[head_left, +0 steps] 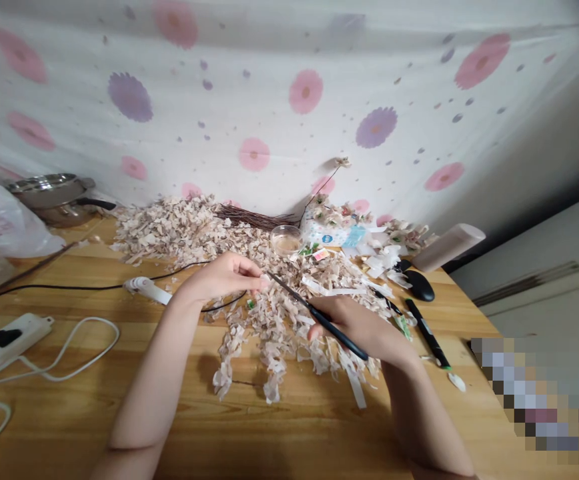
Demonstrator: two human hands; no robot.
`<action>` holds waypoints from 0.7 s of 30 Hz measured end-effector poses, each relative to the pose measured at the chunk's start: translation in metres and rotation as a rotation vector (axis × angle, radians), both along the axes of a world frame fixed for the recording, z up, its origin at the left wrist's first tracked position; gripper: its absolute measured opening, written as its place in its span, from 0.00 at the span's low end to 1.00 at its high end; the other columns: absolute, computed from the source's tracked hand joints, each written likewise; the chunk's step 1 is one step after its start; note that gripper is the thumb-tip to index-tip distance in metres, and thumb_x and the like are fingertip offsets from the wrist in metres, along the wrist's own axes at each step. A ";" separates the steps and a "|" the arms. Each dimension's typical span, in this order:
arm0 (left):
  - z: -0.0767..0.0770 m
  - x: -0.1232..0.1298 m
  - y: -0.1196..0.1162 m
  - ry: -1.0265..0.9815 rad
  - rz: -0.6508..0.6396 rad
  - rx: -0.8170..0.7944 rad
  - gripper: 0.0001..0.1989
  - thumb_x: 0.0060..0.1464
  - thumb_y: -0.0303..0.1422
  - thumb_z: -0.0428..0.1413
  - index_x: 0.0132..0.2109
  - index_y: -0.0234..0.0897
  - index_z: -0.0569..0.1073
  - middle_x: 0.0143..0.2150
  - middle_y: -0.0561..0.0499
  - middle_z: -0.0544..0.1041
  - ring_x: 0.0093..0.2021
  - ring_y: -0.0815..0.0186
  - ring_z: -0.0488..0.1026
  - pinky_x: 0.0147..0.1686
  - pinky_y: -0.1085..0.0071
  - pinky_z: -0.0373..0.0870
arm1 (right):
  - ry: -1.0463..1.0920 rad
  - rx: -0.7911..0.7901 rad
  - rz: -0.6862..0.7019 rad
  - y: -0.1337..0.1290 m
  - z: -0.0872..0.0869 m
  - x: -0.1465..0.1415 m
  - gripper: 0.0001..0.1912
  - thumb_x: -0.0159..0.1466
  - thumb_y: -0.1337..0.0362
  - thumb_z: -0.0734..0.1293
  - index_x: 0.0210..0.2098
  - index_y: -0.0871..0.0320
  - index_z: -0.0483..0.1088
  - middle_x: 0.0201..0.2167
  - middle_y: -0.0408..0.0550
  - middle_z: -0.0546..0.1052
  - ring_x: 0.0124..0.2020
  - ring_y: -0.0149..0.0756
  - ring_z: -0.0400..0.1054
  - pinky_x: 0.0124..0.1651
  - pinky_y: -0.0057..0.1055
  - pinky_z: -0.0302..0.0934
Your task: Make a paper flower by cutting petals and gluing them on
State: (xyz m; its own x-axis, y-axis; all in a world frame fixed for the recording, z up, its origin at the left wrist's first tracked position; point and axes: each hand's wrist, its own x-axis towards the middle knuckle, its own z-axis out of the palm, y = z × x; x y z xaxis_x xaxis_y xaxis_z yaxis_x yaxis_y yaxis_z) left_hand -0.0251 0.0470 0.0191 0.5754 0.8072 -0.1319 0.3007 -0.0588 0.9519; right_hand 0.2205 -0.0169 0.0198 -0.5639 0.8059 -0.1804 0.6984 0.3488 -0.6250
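Head view: slim black tool (338, 333), narrow grey tip beside pale piece (265, 281).

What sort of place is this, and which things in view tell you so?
Probably a craft corner in a home: pale, petal-like scraps are heaped on a wooden table near a bundle of thin stems, while metal pots and a flower-patterned hanging look domestic.

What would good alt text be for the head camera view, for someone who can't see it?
Over a wooden table, the left hand pinches a small pale piece near the tip of a slim dark tool in the right hand. Pale, petal-like scraps lie heaped beyond them, with thin brown twigs before a flower-print sheet.
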 end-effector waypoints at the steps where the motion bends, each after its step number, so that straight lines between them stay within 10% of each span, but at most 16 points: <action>1: 0.000 0.001 0.000 0.004 0.005 0.017 0.08 0.45 0.36 0.62 0.29 0.35 0.78 0.27 0.51 0.78 0.28 0.68 0.73 0.32 0.74 0.68 | -0.035 0.026 -0.039 0.002 -0.002 0.000 0.24 0.66 0.46 0.55 0.26 0.59 0.65 0.25 0.47 0.73 0.26 0.32 0.64 0.30 0.28 0.53; 8: -0.002 0.008 -0.005 0.018 0.009 0.058 0.10 0.49 0.38 0.60 0.32 0.35 0.79 0.31 0.48 0.81 0.34 0.64 0.77 0.36 0.72 0.70 | -0.505 0.089 -0.127 0.029 -0.034 0.003 0.20 0.66 0.50 0.58 0.33 0.60 0.71 0.32 0.54 0.77 0.33 0.42 0.72 0.30 0.30 0.54; 21: 0.008 0.004 -0.013 0.009 0.104 0.142 0.13 0.56 0.39 0.55 0.45 0.39 0.77 0.50 0.49 0.77 0.51 0.63 0.73 0.53 0.67 0.66 | -0.675 -0.075 -0.040 0.048 -0.068 -0.008 0.13 0.66 0.60 0.64 0.46 0.61 0.69 0.45 0.50 0.73 0.44 0.37 0.70 0.46 0.40 0.66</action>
